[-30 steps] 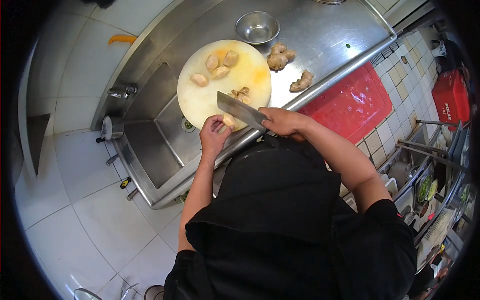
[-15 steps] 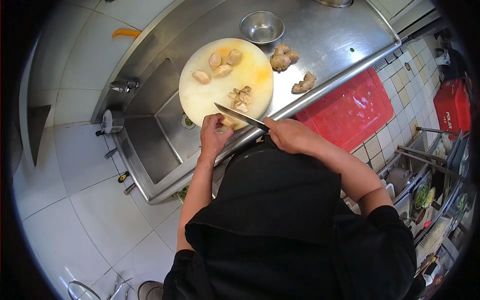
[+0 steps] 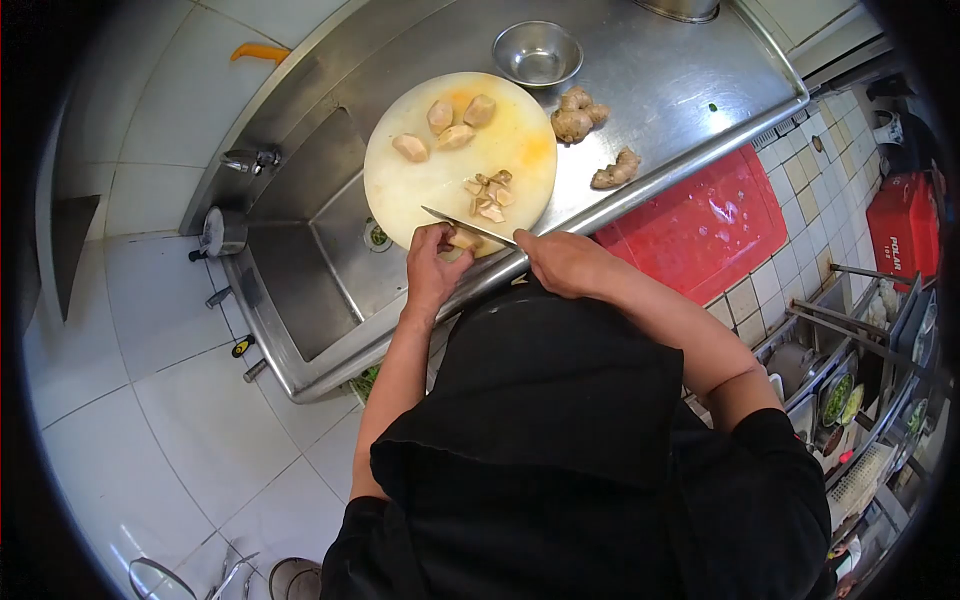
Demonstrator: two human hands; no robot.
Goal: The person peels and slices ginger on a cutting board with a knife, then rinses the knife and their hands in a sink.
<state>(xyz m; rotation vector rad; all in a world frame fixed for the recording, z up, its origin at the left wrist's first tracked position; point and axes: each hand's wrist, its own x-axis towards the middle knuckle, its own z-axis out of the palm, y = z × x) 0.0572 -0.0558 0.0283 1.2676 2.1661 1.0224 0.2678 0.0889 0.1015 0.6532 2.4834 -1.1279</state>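
My right hand [image 3: 568,262] is closed around the handle of a knife [image 3: 468,227], whose blade points left over the near edge of the round white cutting board [image 3: 400,195]. Under the blade, my left hand [image 3: 437,268] grips a piece of ginger [image 3: 464,240] against the board. Just beyond the blade lies a small heap of ginger peel and scraps [image 3: 491,195]. Several peeled ginger pieces [image 3: 455,137] rest on the far part of the board. Two unpeeled ginger roots, a larger one [image 3: 577,116] and a smaller one [image 3: 616,169], lie on the steel counter right of it.
A metal bowl [image 3: 537,54] stands behind the board on the steel counter [image 3: 670,90]. The sink basin [image 3: 290,285] and tap [image 3: 250,160] are at the left. Beyond the counter's right edge is a red lid or tray [image 3: 700,225]. An orange-handled item [image 3: 260,51] is at upper left.
The knife blade has turned slightly and its tip has moved a little left over the ginger. The whole view has shifted slightly.
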